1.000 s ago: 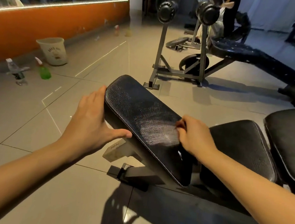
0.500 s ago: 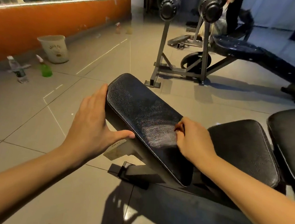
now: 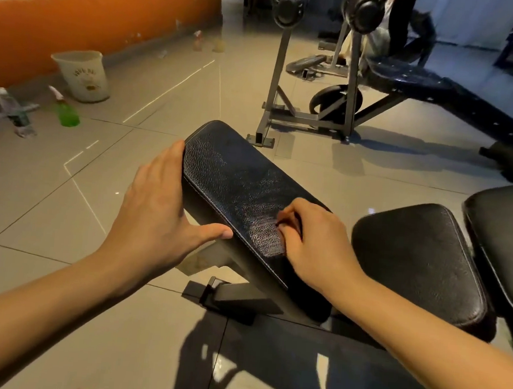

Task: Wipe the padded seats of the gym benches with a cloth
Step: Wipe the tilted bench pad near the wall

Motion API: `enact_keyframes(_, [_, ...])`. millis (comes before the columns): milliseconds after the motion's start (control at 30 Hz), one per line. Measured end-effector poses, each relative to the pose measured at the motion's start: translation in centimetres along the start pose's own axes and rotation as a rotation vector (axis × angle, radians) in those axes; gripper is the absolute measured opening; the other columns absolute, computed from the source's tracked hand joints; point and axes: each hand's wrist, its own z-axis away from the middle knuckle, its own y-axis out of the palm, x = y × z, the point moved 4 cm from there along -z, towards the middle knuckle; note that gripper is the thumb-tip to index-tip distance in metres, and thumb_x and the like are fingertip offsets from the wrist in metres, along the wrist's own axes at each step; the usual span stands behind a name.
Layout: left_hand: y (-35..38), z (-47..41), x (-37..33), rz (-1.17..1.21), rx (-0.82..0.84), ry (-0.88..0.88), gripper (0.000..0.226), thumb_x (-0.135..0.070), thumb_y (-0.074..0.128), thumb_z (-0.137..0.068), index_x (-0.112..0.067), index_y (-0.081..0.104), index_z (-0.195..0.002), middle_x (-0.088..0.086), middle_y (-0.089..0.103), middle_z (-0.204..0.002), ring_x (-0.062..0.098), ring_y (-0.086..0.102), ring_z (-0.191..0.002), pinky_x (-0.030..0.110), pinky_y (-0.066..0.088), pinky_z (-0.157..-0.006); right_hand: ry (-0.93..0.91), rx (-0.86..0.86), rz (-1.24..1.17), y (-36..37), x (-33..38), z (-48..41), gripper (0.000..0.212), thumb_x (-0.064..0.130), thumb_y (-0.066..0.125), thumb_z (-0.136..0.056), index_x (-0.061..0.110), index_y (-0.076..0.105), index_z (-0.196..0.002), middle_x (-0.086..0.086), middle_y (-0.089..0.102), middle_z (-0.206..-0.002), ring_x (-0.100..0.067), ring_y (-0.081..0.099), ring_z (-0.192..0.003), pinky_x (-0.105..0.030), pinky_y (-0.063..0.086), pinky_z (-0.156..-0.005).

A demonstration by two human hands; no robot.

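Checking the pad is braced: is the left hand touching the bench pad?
Touching. Head view: the left hand lies flat against the bench pad, thumb meeting its edge, no gap.

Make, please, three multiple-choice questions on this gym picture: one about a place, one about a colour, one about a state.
1. Where does the green spray bottle stand?
A. On the floor, near the white bucket
B. On top of a barbell stand
C. Inside a sink

2. What colour is the wall behind the bucket?
A. Blue
B. Orange
C. Green

3. How does the left hand lie?
A. Curled round a bottle
B. Fingers straight along the side of the tilted pad
C. Hanging free, away from everything

Answers:
1 A: the bottle stands on the tiles, a little in front of the bucket.
2 B: the painted band there is plainly orange.
3 B: the fingers lie flat against the pad's left edge, with the thumb at its lower rim.
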Motion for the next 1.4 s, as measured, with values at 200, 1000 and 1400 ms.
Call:
enact_keyframes(200, [0.3,-0.1,0.3,-0.033,-0.006,0.016,0.135,-0.079,0.072,-0.05,-0.022,0.017,-0.16,0.003,0.036,-0.158,0.028,0.035,-0.142,0.049,0.033,-0.118,-0.05,0.019,-0.04,0.6,-1.0,-0.5,0.011,0.023,0.059,-0.1,0.02,0.061,-0.111,0.001,0.065,-0.107,-0.02,0.06,-0.099,-0.034,0.047,-0.081])
enact_keyframes(1000, [0.3,-0.2,0.3,-0.033,-0.008,0.01,0.135,-0.079,0.073,-0.049,-0.022,0.019,-0.159,0.004,0.039,-0.154,0.027,0.037,-0.137,0.049,0.038,-0.113,-0.252,0.023,-0.115,0.6,4.1,-1.1,0.017,0.023,0.061,-0.098,0.023,0.061,-0.115,0.003,0.065,-0.113,-0.017,0.06,-0.104,-0.035,0.051,-0.088])
enact_keyframes(1400, [0.3,-0.1,0.3,-0.007,-0.017,0.031,0.135,-0.081,0.071,-0.049,-0.024,0.018,-0.16,0.002,0.038,-0.155,0.026,0.037,-0.139,0.048,0.036,-0.116,0.088,-0.01,-0.063,0.0,0.4,-3.7,0.004,0.024,0.06,-0.098,0.021,0.061,-0.1,0.002,0.065,-0.096,-0.02,0.058,-0.088,-0.033,0.043,-0.074])
